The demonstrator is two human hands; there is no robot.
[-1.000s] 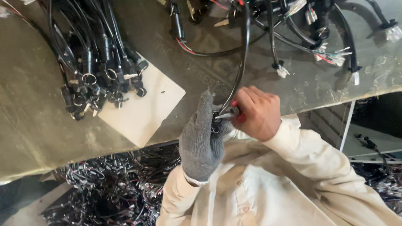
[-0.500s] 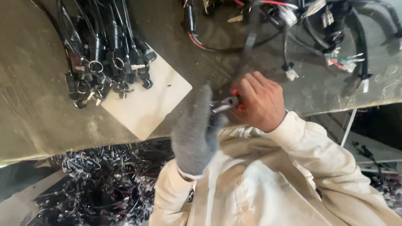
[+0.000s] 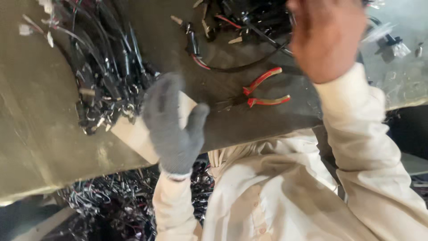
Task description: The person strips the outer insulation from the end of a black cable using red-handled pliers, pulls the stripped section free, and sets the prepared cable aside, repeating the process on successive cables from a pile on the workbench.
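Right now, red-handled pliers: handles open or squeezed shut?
Open. The pliers lie flat on the table with the two red handles splayed apart; neither the gloved left hand nor the bare right hand touches them.

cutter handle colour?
Red. The cutters lie on the table between both hands; only the head view shows them.

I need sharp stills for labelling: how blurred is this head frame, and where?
Head view: motion blur throughout; the bare right hand is smeared worst, the gloved left hand soft-edged; the red-handled pliers on the table stay readable; light is dim and flat, without glare.
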